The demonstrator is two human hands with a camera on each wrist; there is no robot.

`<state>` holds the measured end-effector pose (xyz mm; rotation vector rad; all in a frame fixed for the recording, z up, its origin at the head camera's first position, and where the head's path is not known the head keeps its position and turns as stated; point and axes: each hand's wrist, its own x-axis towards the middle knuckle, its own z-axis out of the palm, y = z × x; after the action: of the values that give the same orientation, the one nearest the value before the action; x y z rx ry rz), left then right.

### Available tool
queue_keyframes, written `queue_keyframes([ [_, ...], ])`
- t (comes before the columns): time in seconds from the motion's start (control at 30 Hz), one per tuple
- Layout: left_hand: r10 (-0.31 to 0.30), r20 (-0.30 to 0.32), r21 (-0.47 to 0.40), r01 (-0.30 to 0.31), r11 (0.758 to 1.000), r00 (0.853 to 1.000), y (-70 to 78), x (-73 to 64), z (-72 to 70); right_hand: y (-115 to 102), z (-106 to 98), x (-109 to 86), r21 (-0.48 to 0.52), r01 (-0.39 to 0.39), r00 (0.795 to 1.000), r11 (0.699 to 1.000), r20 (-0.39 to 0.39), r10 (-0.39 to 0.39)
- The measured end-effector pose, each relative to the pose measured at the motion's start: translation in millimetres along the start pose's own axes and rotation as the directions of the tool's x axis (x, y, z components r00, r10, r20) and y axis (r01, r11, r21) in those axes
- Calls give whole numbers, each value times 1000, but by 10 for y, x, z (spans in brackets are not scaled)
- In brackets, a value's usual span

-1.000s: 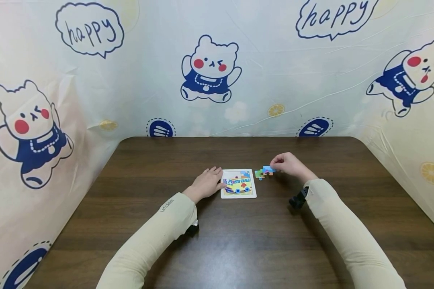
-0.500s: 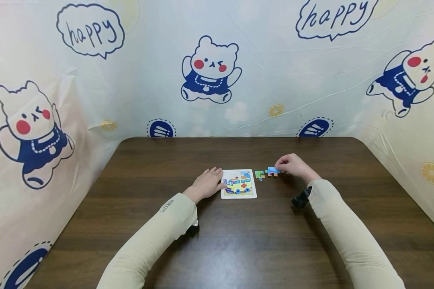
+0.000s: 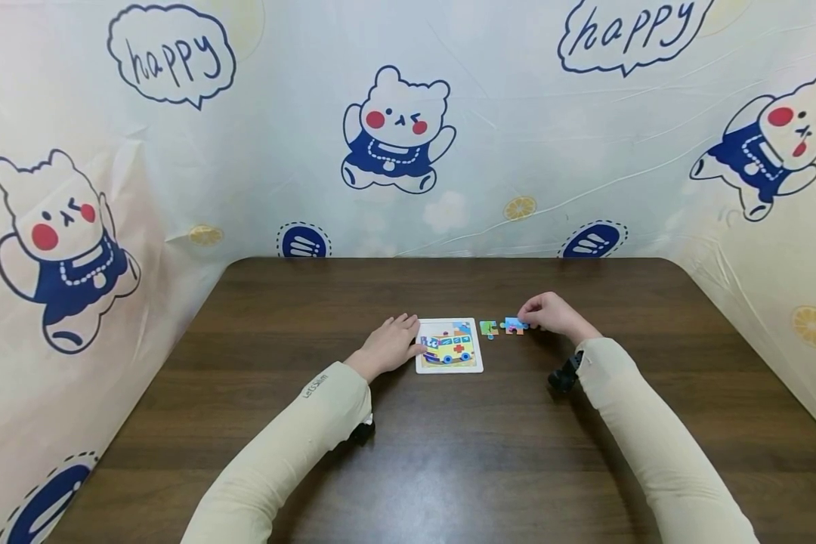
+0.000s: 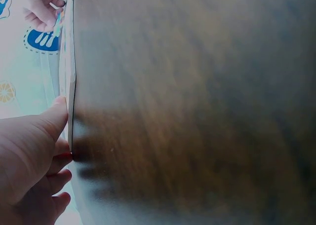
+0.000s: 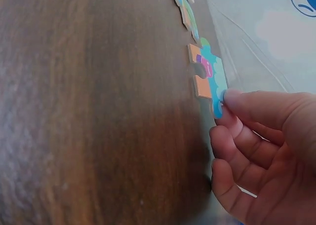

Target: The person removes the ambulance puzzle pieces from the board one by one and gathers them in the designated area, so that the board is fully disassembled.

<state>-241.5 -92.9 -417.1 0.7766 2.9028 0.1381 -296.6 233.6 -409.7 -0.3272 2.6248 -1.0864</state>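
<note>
A white-framed jigsaw puzzle (image 3: 449,370) with a yellow ambulance picture lies flat on the table. My left hand (image 3: 389,347) rests at its left edge, the thumb on the frame and the other fingers extended along the side. To the right of the puzzle, my right hand (image 3: 551,311) pinches the corner of a blue puzzle piece (image 5: 215,77) between thumb and index finger. That piece also has orange and pink parts, and sits at table level. Between it and the frame lies a green puzzle piece (image 3: 489,329), touched by neither hand.
The brown wooden table (image 3: 449,468) reaches to a pale printed curtain (image 3: 489,136) at the back and both sides. Black wrist cameras hang under both sleeves, the right one (image 3: 563,376) close above the table.
My right hand has moved slightly right and toward me with the blue piece, drawing it apart from the green one. The left hand and the framed puzzle have stayed in place.
</note>
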Motion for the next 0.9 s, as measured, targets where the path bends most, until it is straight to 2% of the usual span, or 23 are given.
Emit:
queue_keyframes([
  [0.37,-2,1,1,2,1000,1000,-4,5,8,9,-4,48,-36,0,1000,999,25,1],
  [0.9,-11,10,5,11,1000,1000,3,5,3,4,20,52,-40,-18,1000,999,3,18],
])
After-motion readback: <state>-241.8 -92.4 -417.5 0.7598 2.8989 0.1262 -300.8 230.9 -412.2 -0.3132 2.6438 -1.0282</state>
